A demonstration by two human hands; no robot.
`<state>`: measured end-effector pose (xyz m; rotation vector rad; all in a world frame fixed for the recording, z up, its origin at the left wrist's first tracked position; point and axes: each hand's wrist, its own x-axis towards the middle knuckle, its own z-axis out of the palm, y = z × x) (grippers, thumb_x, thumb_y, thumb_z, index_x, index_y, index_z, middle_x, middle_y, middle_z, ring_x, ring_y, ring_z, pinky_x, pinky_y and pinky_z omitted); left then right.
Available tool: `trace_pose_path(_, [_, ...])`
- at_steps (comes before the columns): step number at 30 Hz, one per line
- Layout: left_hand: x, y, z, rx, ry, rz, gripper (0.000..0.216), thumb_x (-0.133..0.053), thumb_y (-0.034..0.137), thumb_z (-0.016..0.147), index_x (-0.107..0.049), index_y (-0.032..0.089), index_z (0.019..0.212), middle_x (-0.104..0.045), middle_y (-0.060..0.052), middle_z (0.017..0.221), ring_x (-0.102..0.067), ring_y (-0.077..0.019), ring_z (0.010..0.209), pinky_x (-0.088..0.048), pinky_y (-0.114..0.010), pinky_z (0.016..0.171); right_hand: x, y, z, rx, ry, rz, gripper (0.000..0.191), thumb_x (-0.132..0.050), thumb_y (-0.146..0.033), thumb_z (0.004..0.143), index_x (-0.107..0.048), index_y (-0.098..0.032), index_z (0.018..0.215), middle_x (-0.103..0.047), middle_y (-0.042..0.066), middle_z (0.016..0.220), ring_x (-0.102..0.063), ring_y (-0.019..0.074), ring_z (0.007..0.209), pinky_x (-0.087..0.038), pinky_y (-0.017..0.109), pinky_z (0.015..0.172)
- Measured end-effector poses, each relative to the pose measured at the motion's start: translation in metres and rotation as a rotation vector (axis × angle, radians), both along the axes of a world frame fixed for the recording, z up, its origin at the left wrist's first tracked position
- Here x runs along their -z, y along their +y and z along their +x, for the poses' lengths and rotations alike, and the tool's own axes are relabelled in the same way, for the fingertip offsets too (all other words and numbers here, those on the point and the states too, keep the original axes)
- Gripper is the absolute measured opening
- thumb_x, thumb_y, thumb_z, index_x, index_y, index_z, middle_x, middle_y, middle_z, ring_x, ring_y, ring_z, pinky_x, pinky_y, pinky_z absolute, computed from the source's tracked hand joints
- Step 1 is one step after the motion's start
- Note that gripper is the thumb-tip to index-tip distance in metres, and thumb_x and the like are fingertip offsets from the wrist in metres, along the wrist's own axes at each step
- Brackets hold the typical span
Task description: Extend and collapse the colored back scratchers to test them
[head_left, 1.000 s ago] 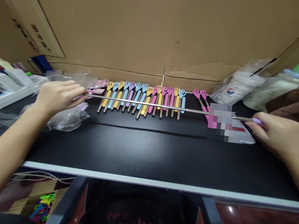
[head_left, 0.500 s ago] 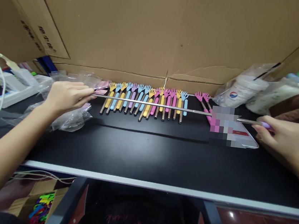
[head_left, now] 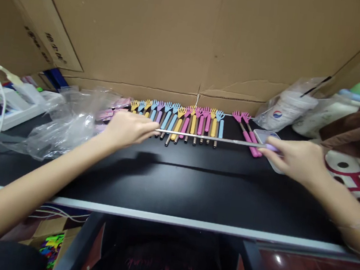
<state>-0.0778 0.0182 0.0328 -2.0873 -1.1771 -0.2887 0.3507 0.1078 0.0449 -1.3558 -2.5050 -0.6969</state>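
Note:
Level above the black table, a telescopic back scratcher point(head_left: 218, 139) stretches between both hands, its metal rod partly extended. My left hand point(head_left: 130, 129) is closed round one end, so the claw there is hidden. At the other end my right hand point(head_left: 297, 159) grips the purple handle. Behind the rod lies a row of back scratchers point(head_left: 193, 121) in yellow, blue, purple and pink, claws toward the cardboard. A pair of pink back scratchers point(head_left: 249, 136) lies apart, left of my right hand. A phone point(head_left: 262, 135) is partly covered by that hand.
Crumpled clear plastic bags point(head_left: 64, 126) lie left, by a white power strip point(head_left: 16, 112). Back right stand a bagged cup point(head_left: 288, 112) and a bottle point(head_left: 339, 110). A cardboard wall point(head_left: 178, 35) closes the back. Below the table's front edge is a box of colourful pieces point(head_left: 52, 246).
My hands have come closer together, and the rod between them is shorter. The left hand moved right, the right hand left. The phone's near side is now behind the right hand.

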Motion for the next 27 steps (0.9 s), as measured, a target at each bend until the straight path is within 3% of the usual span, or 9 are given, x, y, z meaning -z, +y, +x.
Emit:
trace_pose_path(4, [-0.001,0.0,0.033,-0.003,-0.04,-0.032,0.044,-0.032,0.04,0.099,-0.058,0.019,0.071,-0.064,-0.001,0.063,-0.057,-0.0145,0.057,-0.019,-0.026,0.048,0.005,-0.01,-0.027,-0.095,0.002,0.07,0.065,-0.016,-0.067,0.089,-0.059,-0.021,0.072,-0.064,0.006,0.062,-0.048,0.0161,0.05,-0.015,0.026,0.049])
trace_pose_path(11, [0.005,-0.002,0.066,0.011,-0.095,-0.086,0.037,-0.04,0.039,0.097,-0.059,0.019,0.072,-0.062,-0.001,0.061,-0.055,-0.0141,0.054,-0.018,-0.025,0.047,0.008,-0.027,-0.059,-0.185,0.012,0.057,0.059,-0.021,-0.061,0.093,-0.056,-0.02,0.069,-0.059,0.004,0.054,-0.047,0.0144,0.047,-0.015,0.026,0.049])
trace_pose_path(21, [-0.003,0.0,0.058,0.031,-0.06,-0.042,0.031,-0.042,0.035,0.096,-0.06,0.019,0.078,-0.064,-0.001,0.067,-0.059,-0.015,0.062,-0.023,-0.027,0.048,0.009,-0.025,-0.064,-0.2,0.008,0.104,0.058,-0.022,-0.06,0.094,-0.057,-0.02,0.071,-0.061,0.003,0.057,-0.05,0.0142,0.05,-0.015,0.025,0.049])
trace_pose_path(27, [-0.011,-0.004,0.052,-0.039,-0.036,-0.011,0.034,-0.041,0.04,0.096,-0.061,0.019,0.079,-0.063,-0.005,0.07,-0.057,-0.0198,0.073,-0.026,-0.029,0.05,0.008,-0.019,-0.055,-0.193,-0.006,0.14,0.052,-0.027,-0.056,0.095,-0.059,-0.02,0.075,-0.066,0.003,0.066,-0.054,0.014,0.054,-0.016,0.025,0.05])
